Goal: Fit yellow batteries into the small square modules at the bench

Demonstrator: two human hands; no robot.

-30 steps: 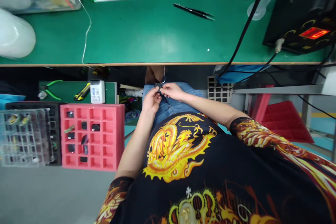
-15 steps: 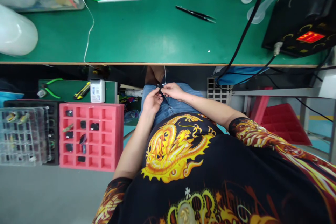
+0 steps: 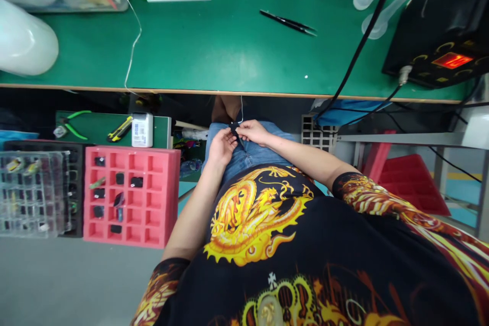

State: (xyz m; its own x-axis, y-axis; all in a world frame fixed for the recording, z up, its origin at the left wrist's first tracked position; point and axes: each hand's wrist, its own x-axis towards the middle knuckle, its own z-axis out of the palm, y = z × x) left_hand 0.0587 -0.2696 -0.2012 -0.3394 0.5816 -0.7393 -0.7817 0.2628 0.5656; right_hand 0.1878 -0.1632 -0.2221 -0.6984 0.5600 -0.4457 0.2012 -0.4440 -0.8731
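Over my lap, below the bench edge, both hands meet at a small black part whose kind I cannot make out. My left hand is closed on it from the left, with its fingers curled. From the right, the fingertips of my right hand pinch the same part. A thin white cable runs from the part up towards the bench edge. My fingers cover much of the part.
On the green bench lie black tweezers; a black station with a red display stands right. Lower left are a pink foam tray with small black parts, clear trays, green-handled pliers and a yellow cutter.
My left fingers have shifted slightly on the black part, and more of it shows above them. The right hand keeps nearly the same place. The camera view has shifted a little.
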